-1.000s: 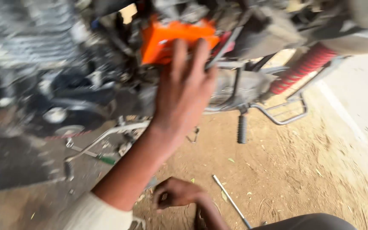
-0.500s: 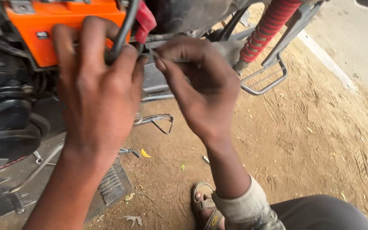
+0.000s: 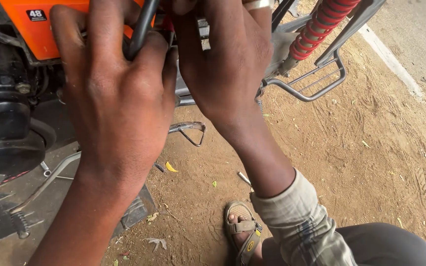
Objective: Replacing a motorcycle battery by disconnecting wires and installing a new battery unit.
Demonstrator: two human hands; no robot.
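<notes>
— Left hand (image 3: 119, 98) spread wide at centre left of the frame, fingers wrapped round a black cable (image 3: 141, 27) running up out of the top edge. Held so, probably, to keep the cable steady against the orange battery (image 3: 45, 29) in the upper left corner.

— And the right hand (image 3: 223, 64)?

— Just beside it at top centre, fingers curled in and pressed toward a spot by the cable. Pinching something small, perhaps; cannot tell, since the fingertips sit behind the knuckles and run off the top edge.

— Red showing there?

— A sliver between the two hands, too little to name. Cable ends hidden both ways as well.

— Rest of the machine?

— Red coil spring (image 3: 321, 27) slanting at upper right, grey footrest frame (image 3: 311, 83) below it, black engine casing (image 3: 3, 113) at the left edge, all cut off. Sandalled foot (image 3: 242, 229) planted on the dirt ground (image 3: 371, 162) at the bottom, likely bracing a crouch. Small metal rod (image 3: 244, 178) lying near it, half behind the sleeve.
</notes>
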